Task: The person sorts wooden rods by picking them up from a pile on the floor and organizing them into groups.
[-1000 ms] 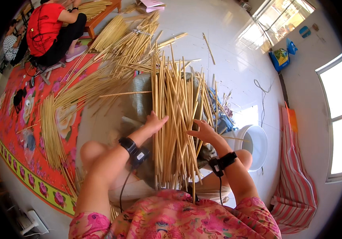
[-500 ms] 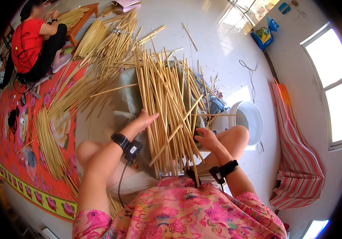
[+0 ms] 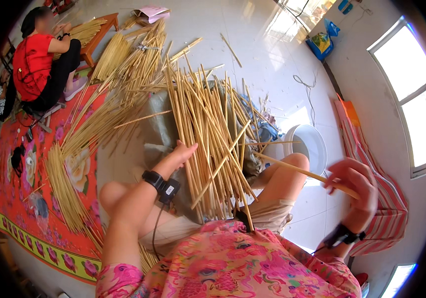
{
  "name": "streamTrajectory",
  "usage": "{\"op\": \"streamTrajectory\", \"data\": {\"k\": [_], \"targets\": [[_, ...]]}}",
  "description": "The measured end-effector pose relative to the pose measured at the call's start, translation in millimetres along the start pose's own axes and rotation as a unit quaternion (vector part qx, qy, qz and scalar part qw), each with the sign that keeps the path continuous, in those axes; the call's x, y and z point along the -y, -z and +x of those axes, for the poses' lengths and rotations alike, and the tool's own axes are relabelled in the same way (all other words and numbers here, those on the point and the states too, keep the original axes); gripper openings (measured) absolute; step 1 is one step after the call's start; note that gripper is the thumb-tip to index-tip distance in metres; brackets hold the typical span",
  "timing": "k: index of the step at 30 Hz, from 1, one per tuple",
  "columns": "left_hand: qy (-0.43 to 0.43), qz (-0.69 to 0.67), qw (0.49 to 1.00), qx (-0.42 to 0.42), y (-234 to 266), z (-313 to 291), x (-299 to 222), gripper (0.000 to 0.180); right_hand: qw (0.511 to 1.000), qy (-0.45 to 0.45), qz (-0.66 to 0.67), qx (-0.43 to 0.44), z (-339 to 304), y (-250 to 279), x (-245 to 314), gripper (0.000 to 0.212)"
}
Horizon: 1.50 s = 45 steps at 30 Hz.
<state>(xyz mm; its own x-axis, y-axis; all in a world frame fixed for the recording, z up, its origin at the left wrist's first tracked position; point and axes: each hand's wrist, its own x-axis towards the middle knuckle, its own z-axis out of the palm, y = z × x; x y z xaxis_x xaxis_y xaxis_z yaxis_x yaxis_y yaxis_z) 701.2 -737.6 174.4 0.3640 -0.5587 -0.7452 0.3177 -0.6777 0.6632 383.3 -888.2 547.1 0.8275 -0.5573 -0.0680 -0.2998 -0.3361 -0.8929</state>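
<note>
Your right hand (image 3: pixel 357 185) now sits swung out past three o'clock, fingers curled round one stalk (image 3: pixel 292 168) that could snag the central bundle (image 3: pixel 205 131), spilling it past your loosely open left hand (image 3: pixel 182 153) at nine.

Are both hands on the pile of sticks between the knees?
No, the right hand is off to the side, holding one stick.
</note>
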Motion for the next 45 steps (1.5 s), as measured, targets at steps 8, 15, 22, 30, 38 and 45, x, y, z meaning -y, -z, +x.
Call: {"op": "streamTrajectory", "data": {"k": [8,15,22,30,38,45], "targets": [[-0.034,-0.062,0.997,-0.019,-2.6,0.2,0.5,0.097,0.948,0.259,0.034,0.182,-24.0,20.5,18.4,0.027],[-0.085,-0.274,0.957,0.043,22.7,-4.2,-0.8,0.104,0.914,0.288,-0.125,0.257,56.7,-145.5,-87.0,0.027],[-0.089,-0.24,0.967,-0.019,24.8,2.0,1.7,0.092,0.867,0.376,-0.117,0.305,67.3,-218.4,-164.1,0.033],[-0.095,-0.131,0.984,-0.068,21.8,10.9,15.6,0.1,0.961,-0.233,-0.138,-0.059,147.2,-134.4,-293.3,0.047],[-0.098,-0.092,0.986,-0.1,20.4,23.1,21.6,0.096,0.849,-0.358,0.344,-0.182,207.7,-123.9,-393.8,0.049],[-0.096,-0.191,0.976,-0.038,25.9,16.1,21.1,0.091,0.968,-0.096,0.168,-0.16,271.4,-169.3,-317.7,0.034]]}}
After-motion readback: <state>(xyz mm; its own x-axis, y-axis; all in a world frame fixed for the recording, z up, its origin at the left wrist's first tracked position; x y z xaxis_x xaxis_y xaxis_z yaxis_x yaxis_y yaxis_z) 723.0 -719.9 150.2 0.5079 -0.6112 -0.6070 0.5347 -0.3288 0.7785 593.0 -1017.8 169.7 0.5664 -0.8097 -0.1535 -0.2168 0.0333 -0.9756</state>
